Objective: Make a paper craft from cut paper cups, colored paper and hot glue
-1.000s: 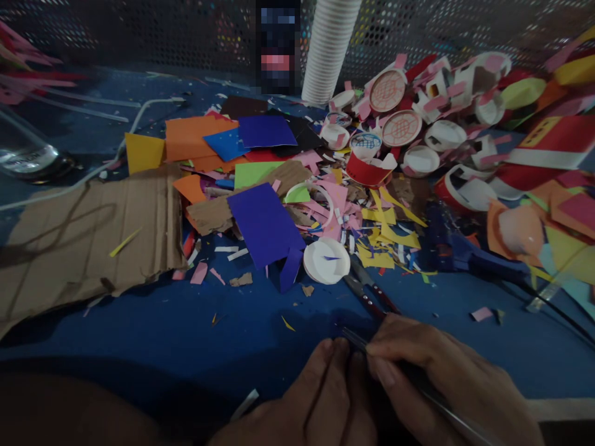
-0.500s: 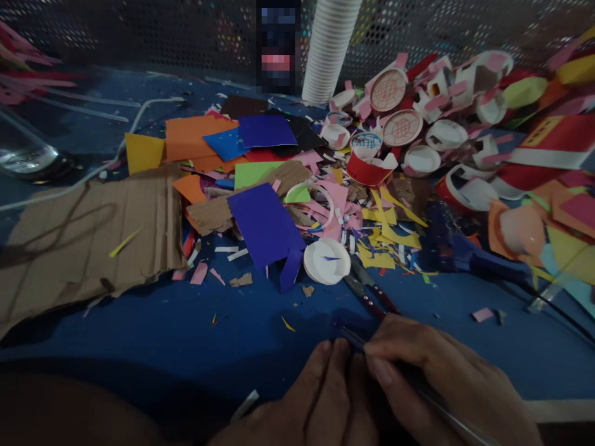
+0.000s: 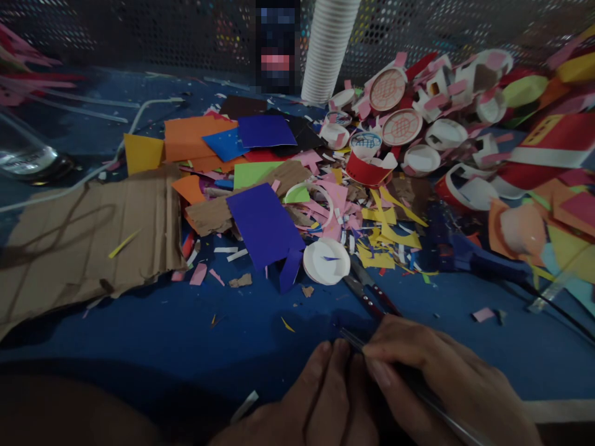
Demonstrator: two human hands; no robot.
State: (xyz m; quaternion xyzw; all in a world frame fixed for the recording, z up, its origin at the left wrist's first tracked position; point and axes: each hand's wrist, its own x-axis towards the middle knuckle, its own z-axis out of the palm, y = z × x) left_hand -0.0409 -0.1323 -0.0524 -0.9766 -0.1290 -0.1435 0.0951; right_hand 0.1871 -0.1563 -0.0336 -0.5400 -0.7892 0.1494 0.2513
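My right hand point(image 3: 427, 365) is closed around a slim pen point(image 3: 351, 337) with a clear barrel, its tip pointing forward and left. Beside it, my left hand point(image 3: 320, 390) has its fingers bent and pressed together, against the right hand's fingers. A small dark blue patch shows at the pen tip, too dim to make out, and whatever lies under the left fingers is hidden. Just beyond the hands lie two small knives point(image 3: 367, 297) with dark red riveted handles. A white paper disc point(image 3: 326, 261) and a purple paper sheet point(image 3: 266, 226) are farther forward.
Corrugated cardboard point(image 3: 93, 241) covers the left. Paper scraps point(image 3: 390, 232) spread across the middle, with cut paper cups point(image 3: 421, 158) heaped behind right. A blue glue gun point(image 3: 478, 257) trails a black cord. A stack of white cups point(image 3: 330, 49) stands at the back by the perforated panel.
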